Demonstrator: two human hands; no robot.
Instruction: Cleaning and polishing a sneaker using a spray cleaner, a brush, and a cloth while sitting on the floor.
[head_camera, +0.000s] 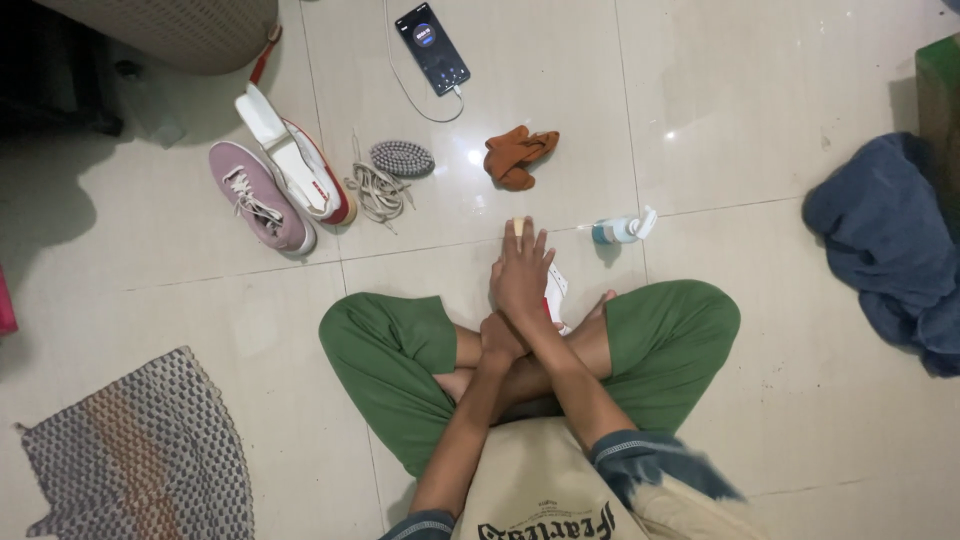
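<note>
I sit cross-legged in green trousers with my forearms crossed over my lap. My right hand (522, 272) lies flat and stretched forward over the floor, fingers straight and slightly apart. A small pale object (518, 224) shows at its fingertips. Just right of this hand, and partly under it, lies a white and red flat item (556, 292). My left hand (498, 336) rests by my ankles, tucked under my right wrist, and its fingers are mostly hidden. A small spray bottle (622, 230) with a blue body lies on the tile right of my right hand.
On the floor ahead are a pink sneaker (258, 196), a white and red shoe (300, 160), loose laces (378, 192), a scrub brush (402, 157), an orange cloth (518, 155) and a phone (432, 47) on a cable. A blue cloth (890, 240) lies right, a woven mat (140, 450) lower left.
</note>
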